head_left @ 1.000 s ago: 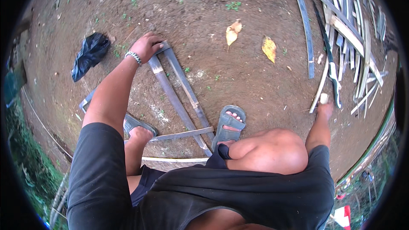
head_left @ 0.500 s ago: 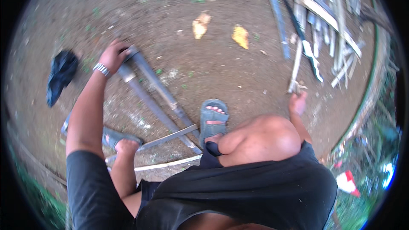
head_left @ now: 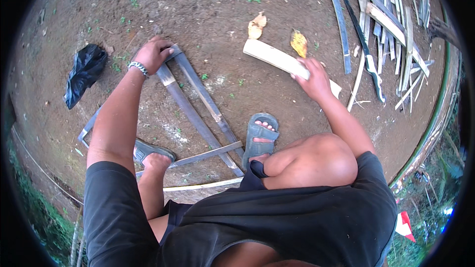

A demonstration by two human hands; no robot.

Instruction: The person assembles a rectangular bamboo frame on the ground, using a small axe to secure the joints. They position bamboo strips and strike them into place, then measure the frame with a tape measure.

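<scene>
My left hand (head_left: 156, 55) grips the far corner of a frame of dark wooden strips (head_left: 190, 109) lying on the ground. Two long strips run from that corner back toward my feet, crossed near me by a thinner strip (head_left: 205, 155). My right hand (head_left: 313, 78) is closed around a thick, pale wooden slat (head_left: 271, 55), fingers over its upper edge and the thumb side toward the frame. The slat slants from upper left to lower right, apart from the frame; part of it is hidden behind my hand.
At the far right lies a pile of thin strips (head_left: 388, 24). Beside it is a long dark-bladed tool with a white handle (head_left: 370, 63). A black plastic bag (head_left: 86, 71) sits at left. Yellow leaves (head_left: 299, 43) lie beyond the slat. My sandalled foot (head_left: 261, 138) stands near the frame.
My right hand has come from low beside my knee at the right up and inward, and now holds the pale slat. My left hand stays on the frame corner.
</scene>
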